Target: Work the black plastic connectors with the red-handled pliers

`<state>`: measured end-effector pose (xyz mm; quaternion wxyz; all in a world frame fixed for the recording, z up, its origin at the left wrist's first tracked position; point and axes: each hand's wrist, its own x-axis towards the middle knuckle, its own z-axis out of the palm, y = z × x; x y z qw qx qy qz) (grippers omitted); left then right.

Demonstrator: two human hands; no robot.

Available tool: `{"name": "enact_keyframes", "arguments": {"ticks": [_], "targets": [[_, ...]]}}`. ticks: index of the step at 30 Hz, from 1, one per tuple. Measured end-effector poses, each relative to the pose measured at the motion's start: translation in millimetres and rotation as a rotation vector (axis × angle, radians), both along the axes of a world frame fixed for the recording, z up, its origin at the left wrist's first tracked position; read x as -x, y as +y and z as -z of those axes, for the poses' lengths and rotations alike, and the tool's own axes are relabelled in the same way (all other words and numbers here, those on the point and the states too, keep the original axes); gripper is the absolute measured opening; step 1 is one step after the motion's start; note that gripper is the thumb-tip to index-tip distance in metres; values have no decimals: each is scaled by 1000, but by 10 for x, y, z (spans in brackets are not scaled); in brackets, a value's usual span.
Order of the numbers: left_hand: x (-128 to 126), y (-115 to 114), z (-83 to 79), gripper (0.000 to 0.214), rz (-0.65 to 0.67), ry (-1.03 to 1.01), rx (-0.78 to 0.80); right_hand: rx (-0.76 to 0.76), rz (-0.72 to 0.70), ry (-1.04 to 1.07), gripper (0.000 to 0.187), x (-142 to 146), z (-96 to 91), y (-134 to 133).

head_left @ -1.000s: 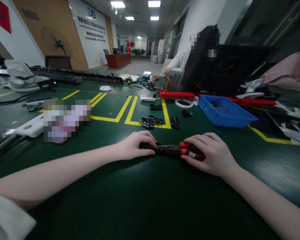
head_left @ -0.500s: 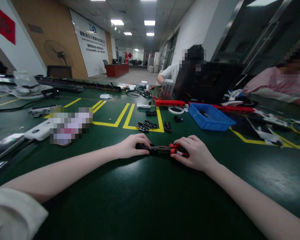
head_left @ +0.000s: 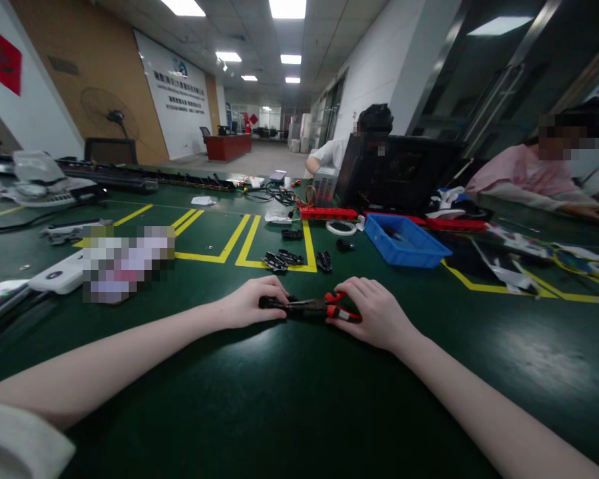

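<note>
Pliers [head_left: 324,308]: in the head view they lie flat on the table [head_left: 289,412] between my two hands, with the red handles under the right grip and the nose reaching into the left grip.
Right hand [head_left: 374,316]: the fingers curl down over the handles and are closed on them. I cannot tell whether the handles are squeezed together.
Left hand [head_left: 252,303]: the fingers fold over a small black part [head_left: 271,303] and pin it to the table where the nose meets it.
Change: both grips look the same as in the two earlier pictures, and hands, pliers and part have kept their arrangement. Only my view has tipped up, so more ceiling shows and the hands sit smaller.
Reading: I judge this a steady hold, with nothing let go or shifted.
Beyond the grip: loose black clips [head_left: 279,259] lie just past the fingers, by yellow lines [head_left: 247,236]. Further off to the right are a blue bin [head_left: 404,243] and a white tape ring [head_left: 341,227].
Others: one person in pink [head_left: 509,176] sits far right of the grip and another [head_left: 329,154] sits by a black screen [head_left: 394,173]. Neither reaches near my hands.
</note>
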<state>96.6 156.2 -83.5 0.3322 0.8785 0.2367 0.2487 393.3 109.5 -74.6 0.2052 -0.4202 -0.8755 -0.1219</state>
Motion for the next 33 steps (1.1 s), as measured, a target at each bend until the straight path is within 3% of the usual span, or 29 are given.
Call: {"name": "enact_keyframes", "arguments": {"ticks": [26,33], "targets": [[2,4,-44,12,9,39,65,119,-74,6,35,-2,-21,15],[4,-4,-56,11,18,36,73,87,-75,0,34,28,-44,-68]]}}
